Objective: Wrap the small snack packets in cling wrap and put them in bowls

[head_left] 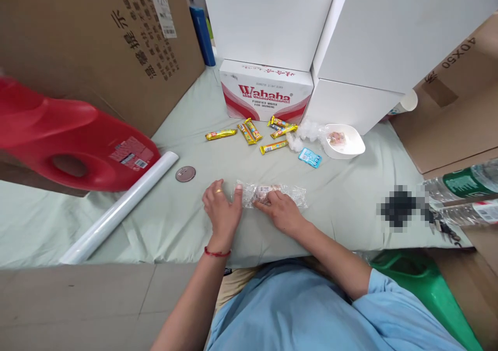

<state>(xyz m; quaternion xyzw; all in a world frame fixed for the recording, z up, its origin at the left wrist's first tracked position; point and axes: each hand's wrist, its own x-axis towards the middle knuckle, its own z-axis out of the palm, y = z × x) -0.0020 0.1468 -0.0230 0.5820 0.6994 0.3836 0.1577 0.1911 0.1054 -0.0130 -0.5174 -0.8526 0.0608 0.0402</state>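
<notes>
A small pinkish packet (pixel 268 189) lies on the cloth, lengthwise along a strip of crinkled clear plastic film (pixel 298 195). My right hand (pixel 284 212) has its fingers bent and pressed together on the packet, partly covering it. At the strip's left end is my left hand (pixel 222 211), its fingers apart and its thumb touching the film. Behind the hands lie several yellow-wrapped snack bars (pixel 220 134) and a light-blue flat packet (pixel 310 157). A white bowl (pixel 352 151) holds another pinkish packet, with crumpled clear plastic (pixel 310 129) beside it.
A white roll (pixel 120 208) and a round metal tin (pixel 185 173) lie left, near a red jug (pixel 89 138). A Wahaha carton (pixel 268 94) and white boxes (pixel 361 34) stand behind. Plastic bottles (pixel 462 182) lie right; a green container (pixel 424 289) is below the table edge.
</notes>
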